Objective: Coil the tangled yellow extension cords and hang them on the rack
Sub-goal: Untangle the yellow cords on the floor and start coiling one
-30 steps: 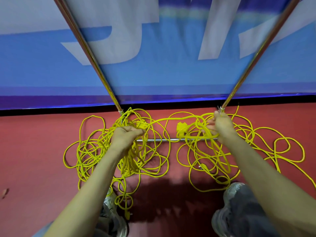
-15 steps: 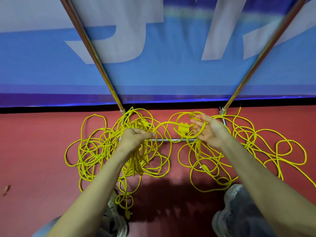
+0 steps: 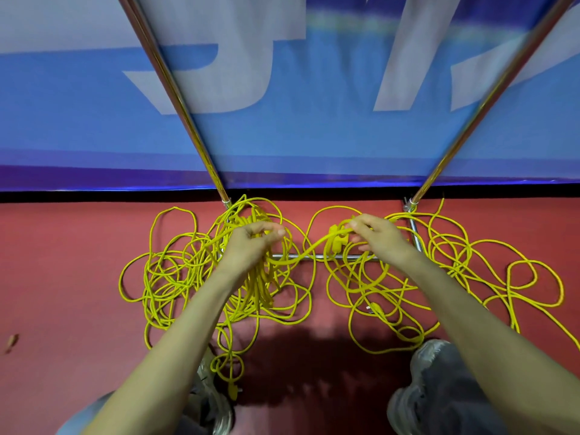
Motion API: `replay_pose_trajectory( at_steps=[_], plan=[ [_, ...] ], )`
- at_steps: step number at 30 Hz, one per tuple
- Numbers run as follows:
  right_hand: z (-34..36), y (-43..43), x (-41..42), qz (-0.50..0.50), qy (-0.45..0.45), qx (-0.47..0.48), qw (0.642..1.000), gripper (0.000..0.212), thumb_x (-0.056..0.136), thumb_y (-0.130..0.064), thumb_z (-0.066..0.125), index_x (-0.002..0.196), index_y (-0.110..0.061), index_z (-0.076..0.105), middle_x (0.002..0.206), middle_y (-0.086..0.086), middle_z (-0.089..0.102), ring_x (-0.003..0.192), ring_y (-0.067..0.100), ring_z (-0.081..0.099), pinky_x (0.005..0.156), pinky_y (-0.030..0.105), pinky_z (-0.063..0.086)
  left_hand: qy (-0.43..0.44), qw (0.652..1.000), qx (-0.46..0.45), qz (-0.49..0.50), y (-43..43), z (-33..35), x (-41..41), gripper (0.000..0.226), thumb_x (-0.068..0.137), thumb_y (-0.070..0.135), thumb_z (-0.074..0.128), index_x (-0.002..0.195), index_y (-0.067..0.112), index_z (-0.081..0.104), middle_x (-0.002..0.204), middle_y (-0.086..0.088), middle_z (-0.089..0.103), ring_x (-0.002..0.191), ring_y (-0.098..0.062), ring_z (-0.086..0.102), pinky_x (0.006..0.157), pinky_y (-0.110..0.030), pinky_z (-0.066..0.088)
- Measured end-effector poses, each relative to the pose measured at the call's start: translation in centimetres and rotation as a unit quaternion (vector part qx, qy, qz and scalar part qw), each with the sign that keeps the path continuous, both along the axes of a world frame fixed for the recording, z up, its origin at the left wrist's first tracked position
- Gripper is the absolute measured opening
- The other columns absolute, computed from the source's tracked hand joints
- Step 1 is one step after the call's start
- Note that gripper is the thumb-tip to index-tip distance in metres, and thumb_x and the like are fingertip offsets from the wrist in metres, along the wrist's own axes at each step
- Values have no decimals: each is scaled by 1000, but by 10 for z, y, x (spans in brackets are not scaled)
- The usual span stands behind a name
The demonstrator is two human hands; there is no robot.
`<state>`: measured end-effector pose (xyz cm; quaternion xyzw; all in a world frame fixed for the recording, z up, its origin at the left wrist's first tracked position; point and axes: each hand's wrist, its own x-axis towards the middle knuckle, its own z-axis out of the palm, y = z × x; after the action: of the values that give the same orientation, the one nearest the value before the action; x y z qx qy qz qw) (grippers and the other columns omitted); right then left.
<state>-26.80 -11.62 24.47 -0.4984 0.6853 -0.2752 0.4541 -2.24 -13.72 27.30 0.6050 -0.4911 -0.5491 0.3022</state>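
Head view: the rack (image 3: pixel 176 98) shows only its floor bar and two uprights, with the tops cut off. The yellow extension cords (image 3: pixel 255 290) sprawl tangled on the red floor (image 3: pixel 62 277) around its base. Both my arms are outstretched. My left hand (image 3: pixel 251 249) clutches a gathered hank of them, and my right hand (image 3: pixel 381 243) pinches a strand by the plug (image 3: pixel 337 242).

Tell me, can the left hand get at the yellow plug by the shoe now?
Probably not yet: the left hand grips a bundle of cords. The plug itself lies uncovered on the floor, so nothing blocks it once the hand lets go.
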Motion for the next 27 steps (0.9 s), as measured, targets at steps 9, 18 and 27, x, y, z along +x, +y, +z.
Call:
replay_pose_trajectory(
  at_steps=[9, 18, 27],
  plan=[
    [-5, -2, -16, -100, 57, -57, 992, 23, 98, -24, 48, 89, -16, 67, 95, 16, 66, 95, 31, 58, 90, 43, 46, -22, 998, -45, -28, -8, 5, 13, 36, 88, -6, 55, 92, 28, 66, 60, 1, 50, 46, -13, 38, 47, -23, 33],
    [-29, 9, -4, -26, 271, 69, 960, 31, 93, -17, 55, 120, -2, 49, 115, 22, 57, 110, 38, 56, 85, 39, 44, 159, 984, -76, -31, 2, 21, 0, 32, 86, -14, 58, 93, 17, 53, 75, 7, 50, 53, -5, 46, 45, -17, 41],
    [-1, 25, 52, 284, 14, -101, 953, 27, 85, -22, 66, 111, -15, 62, 114, -3, 58, 113, 13, 50, 100, 24, 35, 244, 967, -76, -15, 3, 25, -4, 30, 75, -1, 65, 87, 19, 47, 70, 8, 53, 56, -7, 53, 51, -18, 43]
  ],
)
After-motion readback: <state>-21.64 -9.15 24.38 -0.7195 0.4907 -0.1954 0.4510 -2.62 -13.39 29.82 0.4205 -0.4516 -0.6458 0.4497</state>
